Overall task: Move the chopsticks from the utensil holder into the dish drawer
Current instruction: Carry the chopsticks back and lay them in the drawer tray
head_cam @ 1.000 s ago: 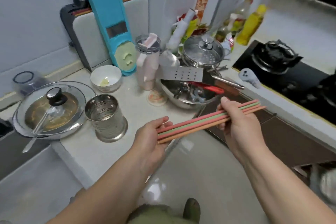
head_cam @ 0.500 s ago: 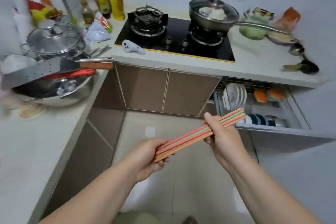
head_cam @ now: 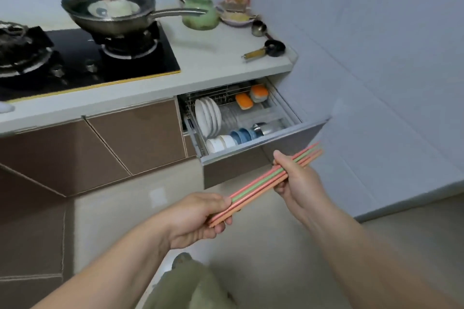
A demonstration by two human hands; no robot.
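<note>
Both hands clasp chopsticks (head_cam: 253, 189) bundle: left grip (head_cam: 198, 218) at low end, right grip (head_cam: 296, 178) higher, just before open dish drawer (head_cam: 251, 155).

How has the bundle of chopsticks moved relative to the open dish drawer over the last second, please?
Yes. The chopsticks, held by both hands, have come from the far counter to just before the dish drawer.

Countertop (head_cam: 208, 68) bears stove (head_cam: 82, 57), kettle (head_cam: 199, 14), ladle (head_cam: 266, 49).
</note>
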